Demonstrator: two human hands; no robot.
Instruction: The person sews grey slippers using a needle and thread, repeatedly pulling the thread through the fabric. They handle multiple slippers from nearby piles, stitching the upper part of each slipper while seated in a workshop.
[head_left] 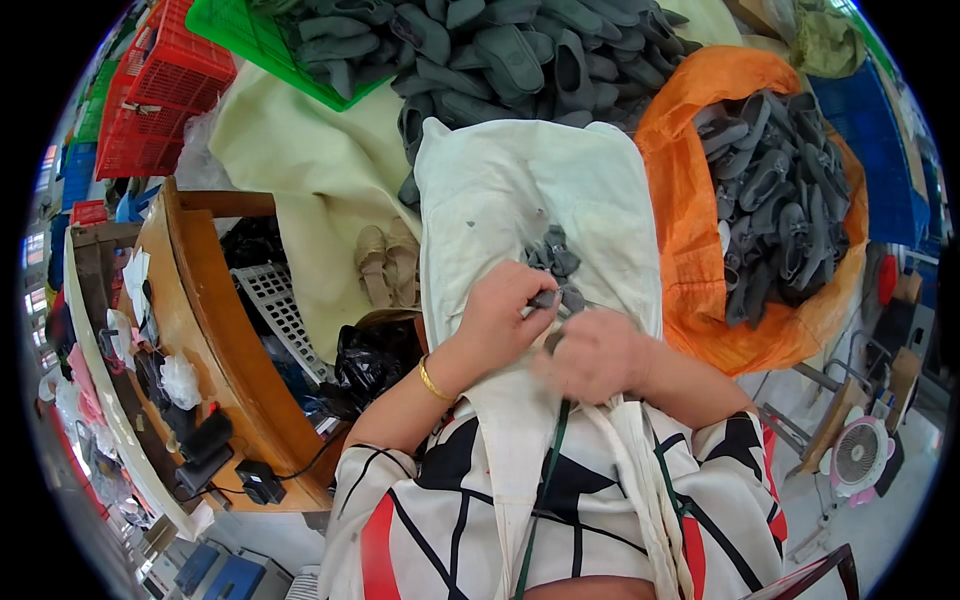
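Note:
My left hand (508,312) is closed, thumb and fingers pinching a small dark grey piece (545,299) over my lap. Close beside it, my right hand (598,355) is curled and smeared by motion; something dark shows at its fingers, but I cannot make out what. A white cloth (600,200) is spread over my lap beneath both hands. Just beyond the left fingertips, a few more small dark grey pieces (553,254) lie bunched on the cloth. Their exact kind is too small to tell.
Dark grey shoes (505,62) are heaped ahead, partly in a green crate (232,30). An orange sack (690,290) of similar shoes stands to the right, with a small fan (860,455) nearby. At left are a wooden table (235,370), a black bag (375,365) and beige shoes (388,262).

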